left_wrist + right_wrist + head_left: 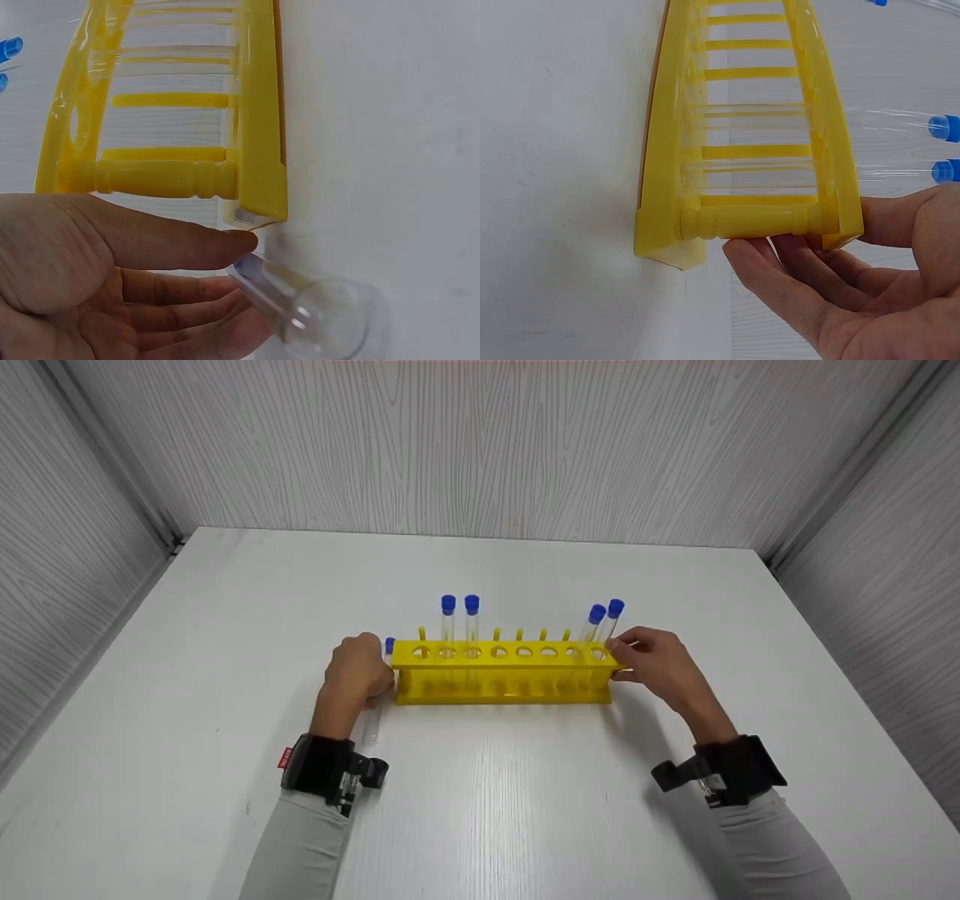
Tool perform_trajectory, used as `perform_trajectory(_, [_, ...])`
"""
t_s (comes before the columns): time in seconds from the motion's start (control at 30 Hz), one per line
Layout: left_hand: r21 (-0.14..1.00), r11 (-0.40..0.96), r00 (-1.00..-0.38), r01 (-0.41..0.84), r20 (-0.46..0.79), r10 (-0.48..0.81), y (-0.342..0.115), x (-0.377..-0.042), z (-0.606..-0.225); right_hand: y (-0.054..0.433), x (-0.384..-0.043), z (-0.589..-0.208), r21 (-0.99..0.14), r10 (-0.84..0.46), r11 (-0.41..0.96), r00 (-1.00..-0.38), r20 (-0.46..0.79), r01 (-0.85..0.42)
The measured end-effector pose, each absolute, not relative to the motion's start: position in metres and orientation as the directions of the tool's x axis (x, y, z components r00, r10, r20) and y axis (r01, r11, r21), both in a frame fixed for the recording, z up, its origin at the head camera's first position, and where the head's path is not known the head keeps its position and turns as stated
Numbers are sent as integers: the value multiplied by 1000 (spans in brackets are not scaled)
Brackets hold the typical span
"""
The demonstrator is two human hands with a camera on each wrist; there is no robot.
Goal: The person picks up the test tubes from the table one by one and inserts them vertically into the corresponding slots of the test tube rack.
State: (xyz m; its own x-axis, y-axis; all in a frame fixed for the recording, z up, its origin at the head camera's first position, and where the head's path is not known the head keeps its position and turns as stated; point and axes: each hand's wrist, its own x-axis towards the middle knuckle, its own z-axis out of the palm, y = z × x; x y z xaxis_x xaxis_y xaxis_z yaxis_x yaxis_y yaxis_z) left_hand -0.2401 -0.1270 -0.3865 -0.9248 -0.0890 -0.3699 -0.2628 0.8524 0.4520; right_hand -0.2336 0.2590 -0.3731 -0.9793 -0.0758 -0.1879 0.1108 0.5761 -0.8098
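A yellow test tube rack (504,697) stands on the table between the hands. My right hand (651,660) grips its right end, thumb by the top plate and fingers underneath, beside the end post (750,222). At the rack's left end, my left hand (354,667) pinches a clear test tube (372,727), thumb on one side and fingers on the other. This tube's blue cap (390,644) shows past the knuckles, and its rounded bottom (326,322) points back toward the wrist. The tube's middle is hidden by the hand.
Two blue-capped tubes (472,615) stand upright in the rack's left part. Two more tubes (609,619) lean to the right in its right-hand holes. A row of yellow pegs (520,634) rises behind. The white table (480,810) meets panel walls (480,450) at back and sides.
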Motion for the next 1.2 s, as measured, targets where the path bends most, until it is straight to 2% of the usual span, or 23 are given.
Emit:
perform_trajectory(0.83, [457,839,-902,-295,-423,-87,-135,-243,-381,258,-233,-371,-810,-82,576,-978,-194,113])
perform_trajectory(1.2, [477,836,-913,-271,-401,-68,-140,-239,-371,258,-234,-372,-794,-58,592,-975,-215,140])
